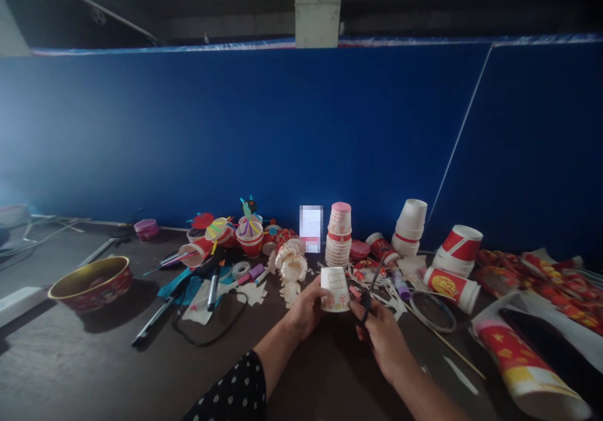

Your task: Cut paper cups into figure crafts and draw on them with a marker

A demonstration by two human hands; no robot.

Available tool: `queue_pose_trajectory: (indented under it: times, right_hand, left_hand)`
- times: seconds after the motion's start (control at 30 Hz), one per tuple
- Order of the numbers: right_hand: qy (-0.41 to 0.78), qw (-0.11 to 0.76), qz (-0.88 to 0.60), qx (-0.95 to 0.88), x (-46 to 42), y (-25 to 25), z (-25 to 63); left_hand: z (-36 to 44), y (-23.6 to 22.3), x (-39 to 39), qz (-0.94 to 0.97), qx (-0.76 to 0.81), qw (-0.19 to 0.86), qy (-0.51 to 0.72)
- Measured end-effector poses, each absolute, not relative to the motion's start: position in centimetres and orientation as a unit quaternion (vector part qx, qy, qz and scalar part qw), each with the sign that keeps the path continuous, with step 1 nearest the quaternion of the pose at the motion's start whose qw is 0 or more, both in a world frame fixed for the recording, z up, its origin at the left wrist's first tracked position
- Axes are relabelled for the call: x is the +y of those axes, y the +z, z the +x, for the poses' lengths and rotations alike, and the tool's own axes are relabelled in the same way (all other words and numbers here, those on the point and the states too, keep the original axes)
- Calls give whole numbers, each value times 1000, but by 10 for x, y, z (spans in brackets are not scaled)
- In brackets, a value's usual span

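Observation:
My left hand (306, 308) grips a white paper cup (335, 289), held upside down, with red sketched markings on its side. My right hand (382, 345) holds black-handled scissors (366, 298) close to the cup's right side, with the thin blades pointing up and away from me. I cannot tell whether the blades touch the cup. Paper scraps (377, 283) and a cut paper-cup figure (291, 270) lie just beyond my hands on the dark table (320, 383).
A stack of paper cups (338, 235) stands behind my hands, and red-printed cups (452, 276) lie to the right. A gold-rimmed bowl (90, 283), marker pens (153, 320), a tape roll (241, 269) and colourful paper-cup crafts (221, 239) sit left. A blue wall (235, 138) backs the table.

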State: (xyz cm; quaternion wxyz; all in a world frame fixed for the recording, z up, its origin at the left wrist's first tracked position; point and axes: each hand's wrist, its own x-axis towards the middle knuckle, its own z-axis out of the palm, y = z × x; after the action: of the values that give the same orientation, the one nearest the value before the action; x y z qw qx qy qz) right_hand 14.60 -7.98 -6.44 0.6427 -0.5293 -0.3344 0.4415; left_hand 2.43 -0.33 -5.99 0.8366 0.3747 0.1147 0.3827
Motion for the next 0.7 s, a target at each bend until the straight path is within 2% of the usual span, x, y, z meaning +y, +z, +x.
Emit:
queue_pose_trajectory:
  times: [0.23,0.7]
  right_hand:
    - [430,623,-554,-346,-81,-64,144]
    - [434,642,-527,-349,-83,-61,143]
  left_hand:
    - [27,-61,-6,426,166,780,427]
    - [27,-57,-4,437,172,784,406]
